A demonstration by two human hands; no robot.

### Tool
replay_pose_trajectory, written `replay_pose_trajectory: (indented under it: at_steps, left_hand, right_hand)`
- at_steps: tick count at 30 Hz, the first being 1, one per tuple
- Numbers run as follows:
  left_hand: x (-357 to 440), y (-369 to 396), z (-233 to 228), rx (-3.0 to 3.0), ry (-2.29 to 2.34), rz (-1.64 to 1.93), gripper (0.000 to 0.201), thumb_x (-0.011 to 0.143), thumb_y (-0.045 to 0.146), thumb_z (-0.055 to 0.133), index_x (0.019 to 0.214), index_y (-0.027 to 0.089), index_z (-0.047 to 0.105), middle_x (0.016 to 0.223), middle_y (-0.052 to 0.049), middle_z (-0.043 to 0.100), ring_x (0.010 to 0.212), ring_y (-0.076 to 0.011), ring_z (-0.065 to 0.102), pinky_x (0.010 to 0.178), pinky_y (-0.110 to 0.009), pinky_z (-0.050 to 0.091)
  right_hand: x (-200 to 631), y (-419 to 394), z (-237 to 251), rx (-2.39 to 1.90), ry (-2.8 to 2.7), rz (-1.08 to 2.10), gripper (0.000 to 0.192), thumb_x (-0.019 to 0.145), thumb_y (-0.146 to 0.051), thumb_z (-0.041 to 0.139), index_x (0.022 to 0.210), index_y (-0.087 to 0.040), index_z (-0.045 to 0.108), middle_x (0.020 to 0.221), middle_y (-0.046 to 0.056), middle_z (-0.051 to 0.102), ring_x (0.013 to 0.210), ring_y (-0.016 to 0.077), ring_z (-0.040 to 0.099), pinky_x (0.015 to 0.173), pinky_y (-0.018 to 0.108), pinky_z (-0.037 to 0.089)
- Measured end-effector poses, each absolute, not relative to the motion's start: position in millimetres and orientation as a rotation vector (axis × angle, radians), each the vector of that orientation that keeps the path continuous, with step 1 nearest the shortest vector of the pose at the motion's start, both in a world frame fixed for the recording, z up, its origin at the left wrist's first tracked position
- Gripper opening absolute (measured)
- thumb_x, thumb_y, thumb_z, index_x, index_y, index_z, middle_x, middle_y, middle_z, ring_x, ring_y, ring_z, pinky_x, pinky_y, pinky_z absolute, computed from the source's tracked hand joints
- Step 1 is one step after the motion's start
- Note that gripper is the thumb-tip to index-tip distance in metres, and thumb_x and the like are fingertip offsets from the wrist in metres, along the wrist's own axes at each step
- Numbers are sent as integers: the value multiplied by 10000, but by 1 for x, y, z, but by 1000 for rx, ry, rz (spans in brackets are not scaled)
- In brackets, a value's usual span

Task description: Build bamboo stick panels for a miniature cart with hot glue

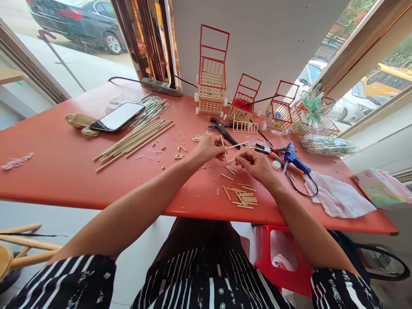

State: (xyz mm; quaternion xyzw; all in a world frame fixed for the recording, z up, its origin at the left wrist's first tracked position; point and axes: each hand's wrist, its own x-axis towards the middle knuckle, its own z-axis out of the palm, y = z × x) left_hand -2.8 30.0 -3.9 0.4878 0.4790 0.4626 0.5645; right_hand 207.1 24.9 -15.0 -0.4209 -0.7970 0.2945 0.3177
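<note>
My left hand (pixel 210 148) is closed, pinching a small frame of thin wooden sticks (pixel 237 146) above the red table. Close by on the right, my right hand (pixel 255 164) has its thumb and forefinger pressed together on a short wooden stick (pixel 231 161) at the frame's lower side. Whether that stick is joined to the frame cannot be made out. Below the hands lies a loose pile of cut wooden sticks (pixel 246 198). Just beyond them are black-handled cutters (pixel 225 132) and a ladder-like stick panel (pixel 245 127).
Long wooden sticks (pixel 138 139) and a phone (pixel 118 116) lie left on the red table (pixel 96 189). Small stick-built carts, including a tall one (pixel 212 77), stand at the back. Right are pliers (pixel 277 156), a blue glue gun (pixel 293 158) with its cable and a white cloth (pixel 337 195).
</note>
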Motion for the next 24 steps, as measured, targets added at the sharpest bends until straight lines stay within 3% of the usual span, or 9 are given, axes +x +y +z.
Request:
replay_pose_trajectory:
  at_steps: [13, 24]
  left_hand:
    - [4, 24, -3, 1260, 1020, 1094, 101, 887, 13, 699, 827, 94, 711, 570, 0, 672, 528, -100, 646, 570, -211, 571]
    - [6, 26, -9, 1297, 954, 1097, 93, 831, 38, 785, 817, 98, 715, 583, 0, 692, 527, -104, 659, 580, -221, 592]
  right_hand:
    - [210, 26, -16, -1154, -2101, 414, 191, 959, -377, 671, 847, -228, 717, 915, 64, 758, 810, 214, 645, 778, 363, 504]
    - [207, 26, -17, -1168, -2137, 436, 242, 993, -385, 663, 827, -220, 725, 929, 67, 773, 815, 209, 626, 749, 350, 487]
